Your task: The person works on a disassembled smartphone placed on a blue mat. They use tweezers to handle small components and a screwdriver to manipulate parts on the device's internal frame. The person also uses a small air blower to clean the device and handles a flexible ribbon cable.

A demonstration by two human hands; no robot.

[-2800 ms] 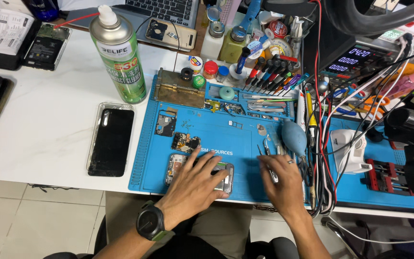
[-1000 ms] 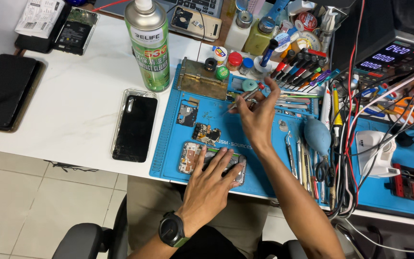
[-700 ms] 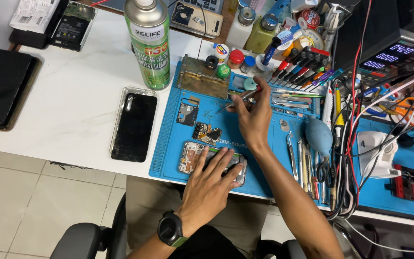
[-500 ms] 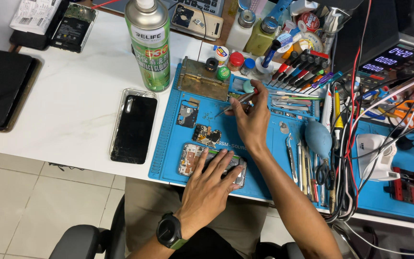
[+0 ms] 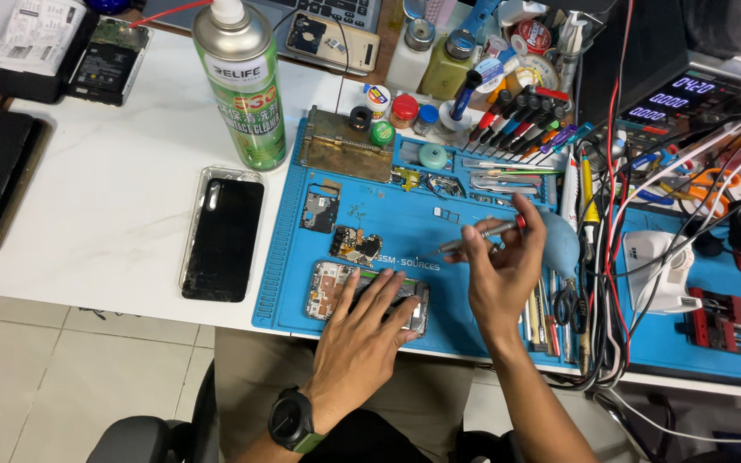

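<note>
Opened phone [image 5: 369,297]: your left hand [image 5: 362,334] flat, fingers spread, pinning it on blue mat [image 5: 285,257]. Right hand [image 5: 499,266] pinches screwdriver [image 5: 480,233]. Bring tip down square, light pressure, avoid slipping.

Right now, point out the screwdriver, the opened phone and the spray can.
screwdriver [image 5: 484,231], head view, middle of the metal shaft.
opened phone [image 5: 329,287], head view, exposed left end.
spray can [image 5: 246,94], head view, green label.

green spray can [image 5: 242,86] stands upright on the white table [image 5: 113,214]. black phone [image 5: 223,236] lies beside the blue mat [image 5: 405,231]. screwdriver rack [image 5: 521,116] at mat's far edge.
</note>
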